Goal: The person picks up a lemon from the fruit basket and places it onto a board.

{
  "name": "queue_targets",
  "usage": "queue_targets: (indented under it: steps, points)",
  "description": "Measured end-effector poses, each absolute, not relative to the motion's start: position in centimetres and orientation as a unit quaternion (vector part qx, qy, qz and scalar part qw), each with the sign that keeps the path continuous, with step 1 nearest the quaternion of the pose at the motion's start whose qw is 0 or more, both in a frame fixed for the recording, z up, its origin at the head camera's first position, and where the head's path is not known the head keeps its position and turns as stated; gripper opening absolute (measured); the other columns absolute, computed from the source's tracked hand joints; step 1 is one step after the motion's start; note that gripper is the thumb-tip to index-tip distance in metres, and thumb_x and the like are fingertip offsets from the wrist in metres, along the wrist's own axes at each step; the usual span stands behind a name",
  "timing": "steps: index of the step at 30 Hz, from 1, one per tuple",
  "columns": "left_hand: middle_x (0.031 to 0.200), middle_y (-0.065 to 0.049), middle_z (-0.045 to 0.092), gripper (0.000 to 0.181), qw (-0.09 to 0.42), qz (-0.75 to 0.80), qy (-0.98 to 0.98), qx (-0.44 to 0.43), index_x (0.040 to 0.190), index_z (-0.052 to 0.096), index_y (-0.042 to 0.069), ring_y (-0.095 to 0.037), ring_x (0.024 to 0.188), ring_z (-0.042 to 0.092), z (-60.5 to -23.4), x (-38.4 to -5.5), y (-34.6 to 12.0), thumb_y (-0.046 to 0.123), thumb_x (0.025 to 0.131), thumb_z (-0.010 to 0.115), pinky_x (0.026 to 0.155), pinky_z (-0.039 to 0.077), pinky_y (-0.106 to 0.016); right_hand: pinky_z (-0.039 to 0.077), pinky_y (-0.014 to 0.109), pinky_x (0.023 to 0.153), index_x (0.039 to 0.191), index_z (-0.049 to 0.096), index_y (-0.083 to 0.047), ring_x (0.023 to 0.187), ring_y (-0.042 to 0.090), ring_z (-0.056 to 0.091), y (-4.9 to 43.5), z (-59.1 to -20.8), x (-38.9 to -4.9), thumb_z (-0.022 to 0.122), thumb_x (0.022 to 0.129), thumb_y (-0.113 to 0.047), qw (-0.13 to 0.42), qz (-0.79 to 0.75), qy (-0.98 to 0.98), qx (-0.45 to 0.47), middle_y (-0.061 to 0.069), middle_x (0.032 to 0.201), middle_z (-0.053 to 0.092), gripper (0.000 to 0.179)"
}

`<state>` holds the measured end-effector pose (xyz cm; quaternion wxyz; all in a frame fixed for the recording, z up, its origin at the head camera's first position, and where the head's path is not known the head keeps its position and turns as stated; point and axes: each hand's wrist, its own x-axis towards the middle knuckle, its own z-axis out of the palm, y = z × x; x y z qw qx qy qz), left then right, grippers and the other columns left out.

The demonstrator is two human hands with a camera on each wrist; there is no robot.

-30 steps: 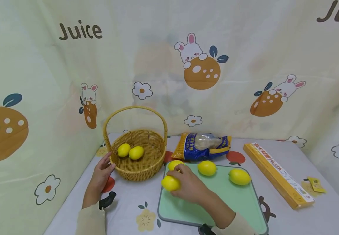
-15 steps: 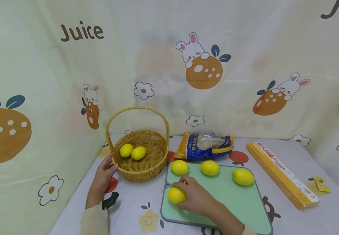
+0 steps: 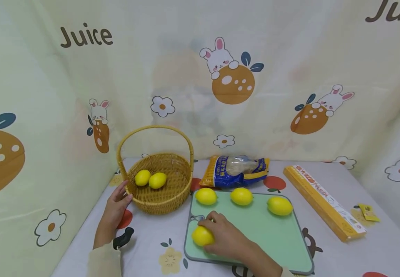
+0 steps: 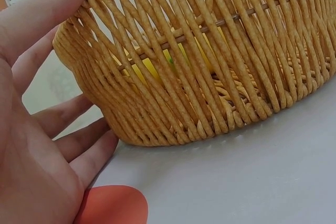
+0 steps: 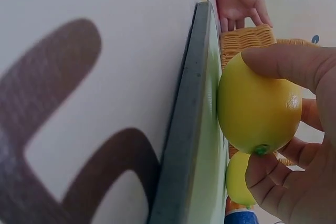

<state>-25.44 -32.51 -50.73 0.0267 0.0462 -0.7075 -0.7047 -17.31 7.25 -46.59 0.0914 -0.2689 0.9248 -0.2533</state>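
Right hand (image 3: 225, 235): you grip a yellow oval lemon (image 3: 202, 236) on or just above the near left of the green, grey-rimmed rectangular board (image 3: 272, 240).
Left hand (image 3: 114, 209): your straight fingers (image 4: 68, 113) touch the round tan wicker basket (image 3: 162, 207).
Basket: two yellow lemons (image 3: 157, 180), side by side.
Board: three yellow lemons (image 3: 241, 196) near its far edge.

A pale beige sleeve (image 3: 104, 261) of plain fabric covers the left forearm, stopping short of the bare left hand (image 3: 113, 209). A black, rounded, slightly bent wrist piece (image 3: 123, 238) juts rightward by its cuff. At the near edge, only a sliver of beige right sleeve (image 3: 286, 272) shows.
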Motion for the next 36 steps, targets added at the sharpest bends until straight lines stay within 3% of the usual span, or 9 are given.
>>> queue_targets:
  steps: [23,28,36]
  points:
    - [0.159,-0.01,0.02,0.068,0.017,-0.743,-0.669,0.037,0.155,0.027,0.02,-0.027,0.141,0.024,-50.8,-25.0,-32.7,0.012,0.097,0.061,0.111,0.028,-0.037,0.049,0.041,0.087,0.134,0.057,-0.031,0.101,0.014,0.047,6.9,-46.5,-17.5,0.081,0.074,-0.049,0.087,-0.235,0.928,-0.275,-0.007,0.118,0.046,0.068]
    - [0.158,-0.011,0.021,0.067,0.022,-0.753,-0.657,0.03,0.155,0.026,0.018,-0.027,0.14,0.025,-51.0,-24.9,-32.6,0.008,0.097,0.059,0.107,0.034,-0.029,0.048,0.042,0.087,0.135,0.057,-0.031,0.102,0.015,0.047,6.9,-46.2,-17.6,0.08,0.073,-0.051,0.083,-0.239,0.927,-0.276,-0.007,0.118,0.046,0.07]
    - [0.157,-0.014,0.023,0.065,0.029,-0.752,-0.658,0.027,0.154,0.028,0.015,-0.03,0.14,0.026,-50.7,-25.2,-32.6,0.005,0.097,0.058,0.106,0.036,-0.028,0.047,0.042,0.088,0.134,0.058,-0.03,0.104,0.016,0.047,7.0,-46.0,-18.5,0.08,0.073,-0.052,0.073,-0.242,0.926,-0.28,-0.007,0.119,0.047,0.069]
